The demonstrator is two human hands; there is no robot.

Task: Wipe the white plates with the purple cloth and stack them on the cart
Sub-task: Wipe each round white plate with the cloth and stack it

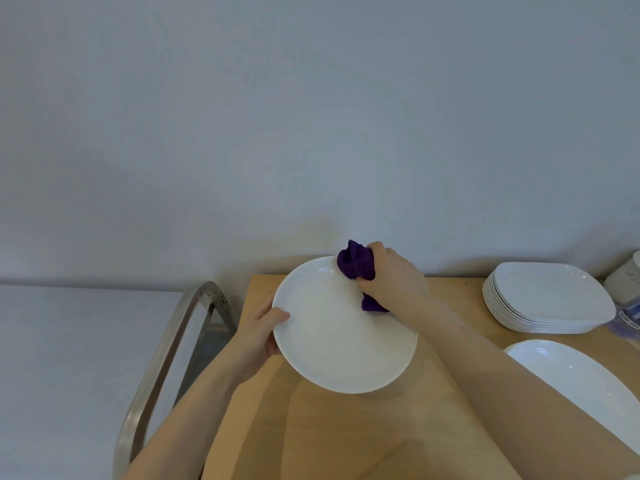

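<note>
A: Right hand [393, 277]?

B: Fist closed round the purple cloth [356, 264], bunched. Cloth sticks out above the knuckles and again below the palm. It presses on the upper right part of the round white plate [343, 337], near the far rim.

A: Left hand [265, 332]?

B: Clamped on the plate's left rim. Thumb lies on the upper face, fingers are under and mostly hidden. Plate is held tilted, off the surface; a shadow shows beneath its near edge.

A: Surface under it?

B: Light wooden table [346, 438], plain grain, bare in the middle. Both forearms cross it from the near edge.

A: Other plates?

B: Stack of squarish white plates [547, 299] at the far right of the table, near the wall. Count not readable. Nearer, at the right edge, one larger white dish [581, 379], partly cut off by the frame and partly behind the right forearm.

A: Anything past the stack?

B: Blurred pale and bluish items [628, 306] at the right border. Cannot identify.

A: Cart?

B: Curved metal handle [162, 358] just left of the table, with a grey shelf partly visible below it. Whether anything lies on it, cannot tell.

A: Room?

B: Plain pale grey-blue wall [311, 116] fills the upper frame. Pale floor at left.
</note>
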